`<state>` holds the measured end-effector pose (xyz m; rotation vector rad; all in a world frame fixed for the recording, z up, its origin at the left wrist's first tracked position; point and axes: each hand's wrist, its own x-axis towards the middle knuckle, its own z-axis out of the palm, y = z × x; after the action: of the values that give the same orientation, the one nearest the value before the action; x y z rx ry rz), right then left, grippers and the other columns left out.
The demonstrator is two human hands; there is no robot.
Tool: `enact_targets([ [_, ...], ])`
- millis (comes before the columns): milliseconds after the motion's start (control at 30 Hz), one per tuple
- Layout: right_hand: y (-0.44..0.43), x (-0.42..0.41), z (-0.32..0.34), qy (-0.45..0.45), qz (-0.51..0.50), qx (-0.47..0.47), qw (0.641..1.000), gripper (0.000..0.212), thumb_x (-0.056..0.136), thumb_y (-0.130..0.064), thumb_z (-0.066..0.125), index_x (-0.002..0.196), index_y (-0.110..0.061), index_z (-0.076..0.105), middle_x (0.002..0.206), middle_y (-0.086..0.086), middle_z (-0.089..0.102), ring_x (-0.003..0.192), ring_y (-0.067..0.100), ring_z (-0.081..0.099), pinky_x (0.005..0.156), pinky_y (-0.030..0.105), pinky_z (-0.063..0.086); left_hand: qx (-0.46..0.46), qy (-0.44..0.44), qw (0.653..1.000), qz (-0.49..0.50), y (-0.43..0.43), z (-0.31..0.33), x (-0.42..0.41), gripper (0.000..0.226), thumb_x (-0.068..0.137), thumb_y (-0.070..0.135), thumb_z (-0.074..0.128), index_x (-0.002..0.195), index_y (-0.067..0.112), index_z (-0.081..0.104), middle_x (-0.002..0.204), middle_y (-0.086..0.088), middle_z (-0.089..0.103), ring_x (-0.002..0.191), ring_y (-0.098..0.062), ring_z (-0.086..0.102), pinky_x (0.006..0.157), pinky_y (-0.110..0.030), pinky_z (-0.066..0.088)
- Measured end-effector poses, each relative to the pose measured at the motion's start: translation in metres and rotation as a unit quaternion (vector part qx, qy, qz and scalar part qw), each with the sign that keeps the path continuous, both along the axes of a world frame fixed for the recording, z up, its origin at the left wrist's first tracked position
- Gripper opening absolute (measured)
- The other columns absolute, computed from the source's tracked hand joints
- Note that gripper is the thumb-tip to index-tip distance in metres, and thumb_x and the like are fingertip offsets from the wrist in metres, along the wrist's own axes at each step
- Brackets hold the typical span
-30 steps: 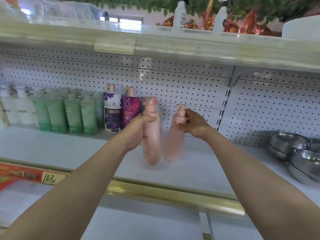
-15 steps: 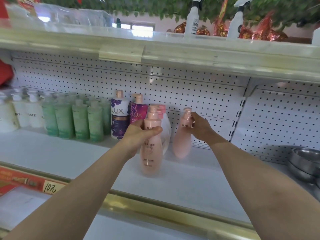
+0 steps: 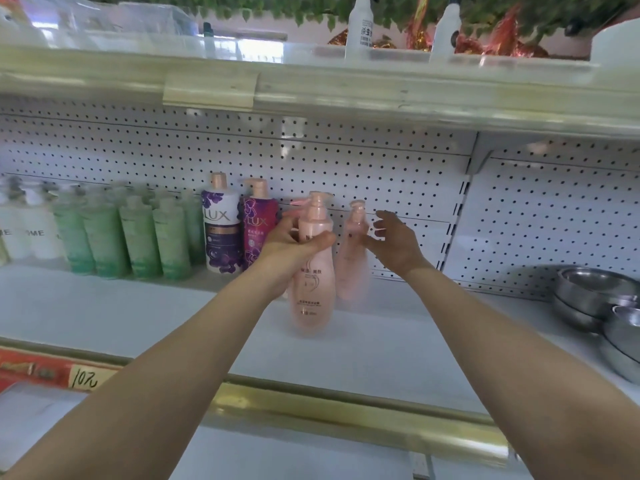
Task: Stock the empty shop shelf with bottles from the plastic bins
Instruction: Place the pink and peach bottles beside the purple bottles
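While the left hand [image 3: 294, 247] grips a pink pump bottle [image 3: 313, 282] upright at the shelf [image 3: 346, 351], the right hand [image 3: 393, 244] spreads open.
A second pink bottle [image 3: 348, 268] stands just at that hand's nine o'clock; Lux bottles [image 3: 221, 230] stand farther back, at ten o'clock.

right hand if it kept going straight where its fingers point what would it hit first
Probably the rear pink bottle: the right hand is open beside it, fingers aimed at its neck. Blur hides whether they touch.
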<state>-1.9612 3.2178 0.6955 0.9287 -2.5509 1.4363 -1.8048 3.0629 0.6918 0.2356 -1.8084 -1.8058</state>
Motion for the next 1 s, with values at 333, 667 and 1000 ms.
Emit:
enact_targets([
  [333, 0.027, 0.075, 0.006, -0.110, 0.221, 0.069, 0.967, 0.053, 0.080, -0.045, 0.081, 0.127, -0.029, 0.061, 0.114, -0.010, 0.073, 0.103, 0.005, 0.069, 0.083, 0.028, 0.059, 0.031, -0.027, 0.999, -0.008, 0.029, 0.018, -0.013, 0.057, 0.068, 0.032, 0.089, 0.112, 0.014, 0.057, 0.099, -0.009, 0.074, 0.079, -0.024, 0.076, 0.068, -0.047, 0.062],
  [667, 0.020, 0.063, -0.012, -0.116, 0.086, 0.029, 0.989, 0.068, 0.063, -0.034, 0.094, 0.121, -0.022, 0.062, 0.109, -0.002, 0.072, 0.102, 0.016, 0.069, 0.095, 0.043, 0.056, -0.073, -0.011, 0.996, 0.058, 0.018, 0.009, -0.012, 0.047, 0.078, 0.029, 0.083, 0.114, 0.011, 0.060, 0.105, 0.003, 0.068, 0.092, -0.012, 0.068, 0.071, -0.019, 0.054],
  [1000, -0.002, 0.048, -0.031, -0.114, -0.007, 0.026, 0.993, 0.061, 0.069, -0.027, 0.091, 0.118, -0.019, 0.056, 0.107, -0.003, 0.063, 0.099, 0.017, 0.062, 0.078, 0.029, 0.048, -0.108, -0.100, 0.974, 0.170, -0.032, -0.028, -0.019, 0.077, 0.078, 0.043, 0.081, 0.144, 0.021, 0.048, 0.145, -0.005, 0.049, 0.126, -0.028, 0.055, 0.089, -0.029, 0.056],
])
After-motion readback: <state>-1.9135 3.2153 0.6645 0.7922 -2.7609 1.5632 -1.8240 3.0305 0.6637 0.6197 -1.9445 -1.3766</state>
